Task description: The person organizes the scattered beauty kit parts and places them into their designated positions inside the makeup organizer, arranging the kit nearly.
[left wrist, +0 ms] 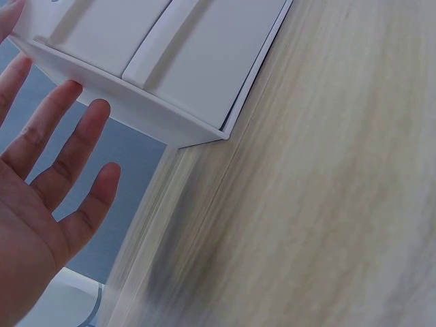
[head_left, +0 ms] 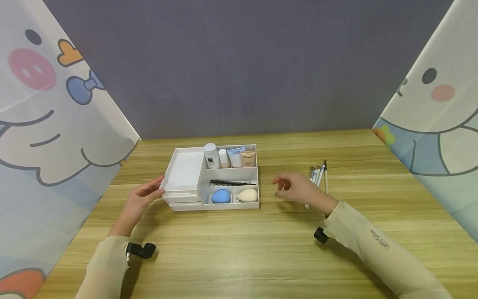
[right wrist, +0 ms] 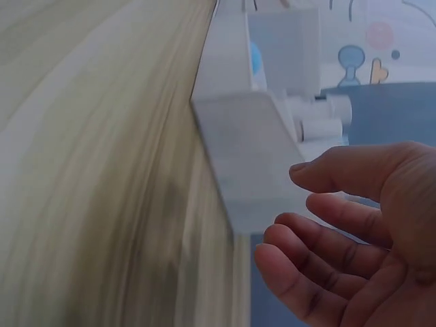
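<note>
A white desk organizer (head_left: pixel 228 175) stands on the table left of the middle, with two drawers (left wrist: pixel 197 61) at its front left. My left hand (head_left: pixel 141 200) is at its left side, fingers (left wrist: pixel 80 139) fairly straight and fingertips right at the side wall. My right hand (head_left: pixel 296 189) hovers to the organizer's right, fingers loosely bent and holding nothing. In the organizer are a white bottle (head_left: pixel 211 156), a smaller white-capped bottle (head_left: pixel 223 158), a blue-and-white tube (head_left: pixel 236 157), a beige tube (head_left: pixel 248 158), a black pencil-like stick (head_left: pixel 231 182), a blue makeup sponge (head_left: pixel 221 196) and a cream makeup sponge (head_left: pixel 248 195).
Several slim makeup brushes (head_left: pixel 320 173) lie on the wooden table (head_left: pixel 239 253) behind the right hand, partly hidden by it. A grey panel (head_left: pixel 239 70) closes off the back. Cartoon-printed cloths (head_left: pixel 67 137) hang at both sides.
</note>
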### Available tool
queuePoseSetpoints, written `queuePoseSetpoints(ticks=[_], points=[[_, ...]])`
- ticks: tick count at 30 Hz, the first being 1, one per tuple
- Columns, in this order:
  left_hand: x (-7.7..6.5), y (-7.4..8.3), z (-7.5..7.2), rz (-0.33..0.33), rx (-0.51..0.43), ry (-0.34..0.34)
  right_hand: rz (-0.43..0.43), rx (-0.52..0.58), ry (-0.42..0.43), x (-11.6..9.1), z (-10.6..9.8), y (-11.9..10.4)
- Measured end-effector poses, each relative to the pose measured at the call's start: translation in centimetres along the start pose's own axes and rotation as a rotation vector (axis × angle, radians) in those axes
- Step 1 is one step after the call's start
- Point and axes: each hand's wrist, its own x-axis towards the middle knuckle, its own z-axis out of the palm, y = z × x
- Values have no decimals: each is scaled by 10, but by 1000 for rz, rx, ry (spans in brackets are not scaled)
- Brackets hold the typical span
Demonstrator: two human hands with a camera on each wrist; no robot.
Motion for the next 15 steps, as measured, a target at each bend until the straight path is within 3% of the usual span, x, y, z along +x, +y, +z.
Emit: queuePoseSetpoints(ticks=[15], points=[[1,-1,0,4,-4,-8,104,4,71,-29,-23,36]])
